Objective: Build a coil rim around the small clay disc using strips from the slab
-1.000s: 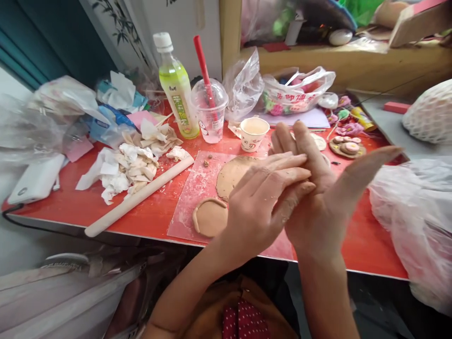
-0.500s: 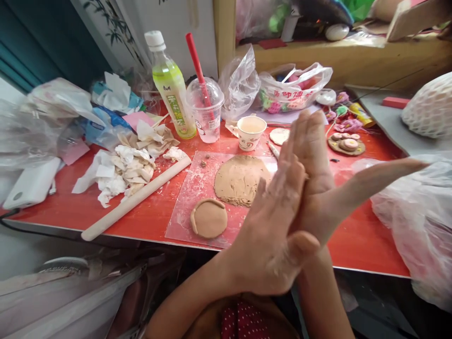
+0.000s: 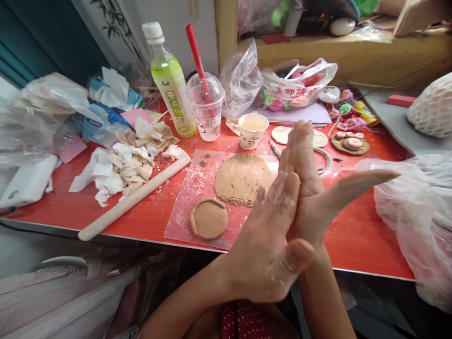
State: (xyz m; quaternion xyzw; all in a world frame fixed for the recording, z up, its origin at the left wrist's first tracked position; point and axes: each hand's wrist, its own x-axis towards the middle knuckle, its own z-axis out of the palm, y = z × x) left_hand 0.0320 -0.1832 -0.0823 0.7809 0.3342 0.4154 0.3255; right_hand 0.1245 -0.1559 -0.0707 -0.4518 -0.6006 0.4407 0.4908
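My left hand (image 3: 263,256) lies against the palm of my right hand (image 3: 309,197) above the front of the table, fingers stretched out on both. The right palm faces me, its thumb sticking out to the right. White, dried residue marks the left fingers. Whatever may be between the palms is hidden. Just left of the hands, a flattened slab of brown clay (image 3: 242,176) rests on a clear plastic sheet (image 3: 187,188). Nearer me on that sheet is a round clay disc (image 3: 211,220) with a thin clay roll along part of its rim.
A rolling pin (image 3: 136,197) lies diagonally beside crumpled tissues (image 3: 127,165). Behind stand a drink bottle (image 3: 171,89), a plastic cup with a red straw (image 3: 205,113) and a paper cup (image 3: 252,131). Decorated clay (image 3: 349,142) and plastic bags (image 3: 399,202) are on the right.
My hands have shifted slightly down and left, with the palms sliding against each other. A curved handle behind the right hand now shows. The clay pieces stay in place.
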